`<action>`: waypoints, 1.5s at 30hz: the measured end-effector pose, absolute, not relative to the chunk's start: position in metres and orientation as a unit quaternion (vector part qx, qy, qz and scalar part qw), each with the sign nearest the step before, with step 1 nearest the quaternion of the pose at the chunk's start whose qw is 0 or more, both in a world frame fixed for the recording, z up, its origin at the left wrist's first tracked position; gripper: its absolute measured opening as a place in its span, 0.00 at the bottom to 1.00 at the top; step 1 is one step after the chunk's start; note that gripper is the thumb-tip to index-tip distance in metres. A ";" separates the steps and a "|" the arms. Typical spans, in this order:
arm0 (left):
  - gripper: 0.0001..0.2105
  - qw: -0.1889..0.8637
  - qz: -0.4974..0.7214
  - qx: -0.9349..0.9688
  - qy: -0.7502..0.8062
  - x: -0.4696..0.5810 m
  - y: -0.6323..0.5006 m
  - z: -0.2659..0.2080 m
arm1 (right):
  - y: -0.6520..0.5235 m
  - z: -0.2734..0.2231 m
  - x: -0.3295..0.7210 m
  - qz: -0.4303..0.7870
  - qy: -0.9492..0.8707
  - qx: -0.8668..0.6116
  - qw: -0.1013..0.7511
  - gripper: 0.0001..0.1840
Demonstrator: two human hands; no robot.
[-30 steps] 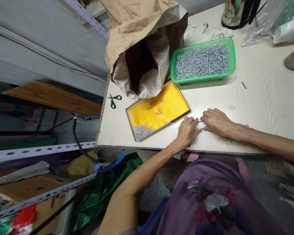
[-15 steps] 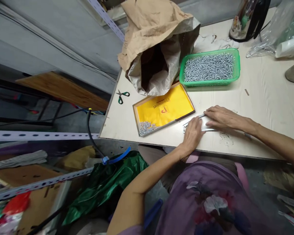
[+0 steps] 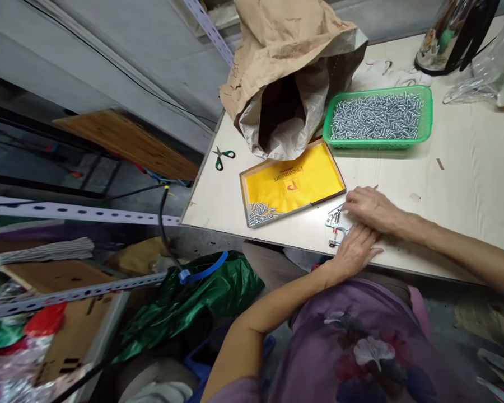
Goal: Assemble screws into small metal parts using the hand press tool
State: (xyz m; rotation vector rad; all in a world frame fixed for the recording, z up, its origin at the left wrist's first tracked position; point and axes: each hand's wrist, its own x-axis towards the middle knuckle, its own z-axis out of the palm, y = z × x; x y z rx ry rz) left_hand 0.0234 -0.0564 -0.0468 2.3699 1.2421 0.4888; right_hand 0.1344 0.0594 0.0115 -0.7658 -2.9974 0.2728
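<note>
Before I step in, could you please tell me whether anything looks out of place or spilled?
Nothing looks spilled: the metal pieces sit in the green basket and one corner of the yellow tray. Slightly odd are the scissors, lying open near the left edge of the table, and a thin strip lying loose.

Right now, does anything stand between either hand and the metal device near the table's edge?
Nothing visible does: the right hand and left hand are both at the metal device, partly covering it. The yellow tray lies to its left, not between.
</note>
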 end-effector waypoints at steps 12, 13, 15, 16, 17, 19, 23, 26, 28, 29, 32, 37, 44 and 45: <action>0.12 0.007 0.223 0.793 0.567 -0.125 -0.076 -0.010 | 0.044 -0.017 0.077 0.134 -0.984 -0.063 0.099 0.10; 0.12 -0.018 0.203 0.742 0.639 -0.147 -0.066 -0.006 | 0.046 -0.011 0.079 0.155 -0.975 -0.074 0.144 0.11; 0.09 -0.024 0.151 0.677 0.720 -0.182 -0.045 0.001 | 0.054 0.008 0.086 0.186 -0.944 -0.110 0.251 0.12; 0.08 -0.010 0.122 0.668 0.734 -0.195 -0.036 0.003 | 0.061 0.020 0.092 0.186 -0.923 -0.135 0.307 0.12; 0.07 0.008 0.094 0.669 0.737 -0.203 -0.027 0.004 | 0.069 0.033 0.100 0.176 -0.904 -0.167 0.353 0.11; 0.06 0.043 0.044 0.690 0.721 -0.212 -0.016 0.004 | 0.092 0.055 0.118 0.120 -0.873 -0.241 0.406 0.08; 0.07 0.068 -0.027 0.724 0.686 -0.211 -0.004 0.003 | 0.132 0.070 0.157 0.033 -0.859 -0.381 0.342 0.17; 0.08 0.066 -0.074 0.736 0.669 -0.209 0.001 0.003 | 0.132 0.058 0.171 0.023 -0.876 -0.381 0.295 0.23; 0.09 0.057 -0.106 0.744 0.658 -0.207 0.003 0.003 | 0.118 0.048 0.170 0.038 -0.884 -0.355 0.303 0.21; 0.10 0.054 -0.119 0.745 0.654 -0.205 0.004 0.003 | 0.108 0.044 0.167 0.046 -0.888 -0.339 0.308 0.18; 0.09 0.059 -0.141 0.745 0.649 -0.202 0.006 0.002 | 0.081 0.039 0.153 0.070 -0.896 -0.303 0.318 0.15; 0.07 0.077 -0.070 0.718 0.689 -0.202 0.008 0.005 | 0.070 0.041 0.122 0.192 -0.876 -0.302 0.325 0.13; 0.03 0.239 0.263 0.485 0.799 -0.183 0.008 0.009 | 0.075 0.026 0.027 0.436 -0.783 -0.322 0.307 0.17; 0.03 0.269 0.300 0.456 0.793 -0.177 0.007 0.009 | 0.074 0.023 0.011 0.461 -0.767 -0.324 0.306 0.16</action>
